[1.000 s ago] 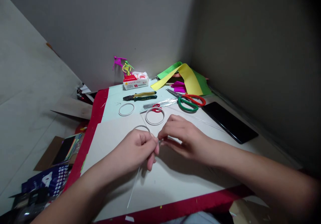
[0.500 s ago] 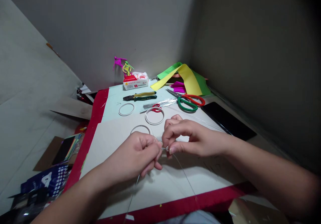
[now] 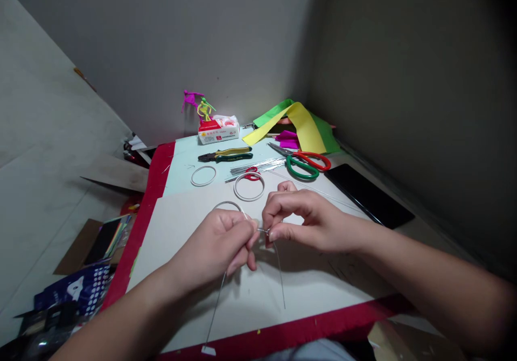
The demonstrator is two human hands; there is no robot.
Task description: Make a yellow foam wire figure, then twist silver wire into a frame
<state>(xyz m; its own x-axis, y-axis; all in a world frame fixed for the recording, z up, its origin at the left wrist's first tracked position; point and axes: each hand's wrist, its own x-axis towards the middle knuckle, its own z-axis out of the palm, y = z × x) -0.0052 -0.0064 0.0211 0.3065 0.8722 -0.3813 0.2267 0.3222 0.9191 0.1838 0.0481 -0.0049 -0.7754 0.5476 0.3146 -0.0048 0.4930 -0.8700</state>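
Between my hands is a thin silver wire (image 3: 280,275) with a short twisted stretch. My left hand (image 3: 228,240) pinches one end of that twist, and a long strand hangs below it towards the table's front edge. Thumb and fingers of my right hand (image 3: 297,218) are closed on the other end, with a loose tail dropping beneath. Behind my left hand a ring (image 3: 228,203) is partly hidden; whether it is in my grip I cannot tell. Two more rings lie beyond, a thin one (image 3: 203,176) and a thicker one (image 3: 249,187).
Farther back lie pliers (image 3: 225,155), a bundle of wires (image 3: 258,166), and scissors (image 3: 302,167) with red and green handles. A black phone-like slab (image 3: 368,195) is at right. Behind stand a tissue pack (image 3: 218,131), small figures (image 3: 204,110) and coloured paper (image 3: 305,126).
The loose wire tail under my right hand has swung left and now hangs steeper. Both hands have shifted slightly up, still pinching the wire.
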